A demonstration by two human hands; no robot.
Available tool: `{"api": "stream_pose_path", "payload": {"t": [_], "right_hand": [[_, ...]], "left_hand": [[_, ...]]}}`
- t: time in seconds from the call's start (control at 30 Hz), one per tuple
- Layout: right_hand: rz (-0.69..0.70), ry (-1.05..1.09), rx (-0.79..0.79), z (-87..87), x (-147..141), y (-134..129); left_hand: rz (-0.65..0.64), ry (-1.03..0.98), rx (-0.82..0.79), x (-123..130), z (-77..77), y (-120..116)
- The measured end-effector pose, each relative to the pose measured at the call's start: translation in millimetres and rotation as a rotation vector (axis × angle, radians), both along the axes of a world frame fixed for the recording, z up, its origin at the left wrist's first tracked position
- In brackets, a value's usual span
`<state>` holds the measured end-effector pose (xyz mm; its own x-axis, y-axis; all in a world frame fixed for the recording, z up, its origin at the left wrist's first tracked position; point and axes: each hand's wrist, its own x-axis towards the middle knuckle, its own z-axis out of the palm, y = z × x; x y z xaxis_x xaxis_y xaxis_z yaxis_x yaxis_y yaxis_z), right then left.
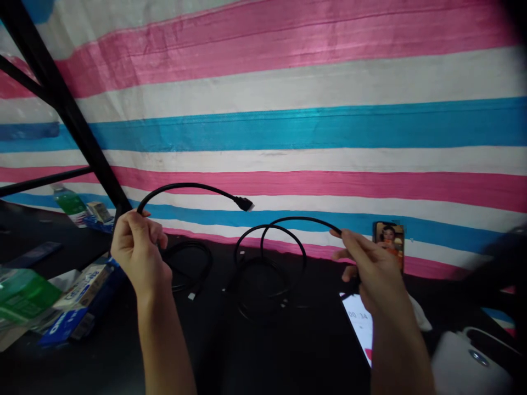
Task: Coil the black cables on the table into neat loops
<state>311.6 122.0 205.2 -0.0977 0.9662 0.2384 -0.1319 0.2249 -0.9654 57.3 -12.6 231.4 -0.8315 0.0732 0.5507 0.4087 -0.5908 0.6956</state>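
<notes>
Pinched in my left hand (142,247) is a black cable (185,185), held up over the table. Its free end arcs to the right and ends in a flat black plug (244,203) with a pale tip. On the other side, my right hand (366,263) grips a black cable too, between thumb and forefinger. From there the cable runs left and drops in loose loops (269,225) toward the tabletop. Whether both hands hold one and the same cable cannot be made out. A further coiled black cable (208,263) lies beside my left wrist.
A phone with a lit timer screen (359,323) lies under my right hand; another phone (391,238) stands behind it. A white device (469,362) is at lower right. Green bottles (27,293) and blue boxes (68,326) lie left. A black metal frame (74,120) slants before the striped sheet (288,129).
</notes>
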Motion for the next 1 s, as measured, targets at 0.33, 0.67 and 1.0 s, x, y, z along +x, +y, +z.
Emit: {"api": "stream_pose_path", "payload": {"t": [0.33,0.67,1.0], "right_hand": [[-0.006,0.012,0.058,1.3,-11,-6],[0.125,-0.02,-0.027,-2.6,-9,-4],[0.488,-0.179,-0.134,-4.0,-23,-23]], "left_hand": [[0.088,-0.064,0.15,-2,2.9,-1],[0.163,0.003,0.229,1,9.4,-9],[-0.038,0.208,0.128,22,6.2,0]]}}
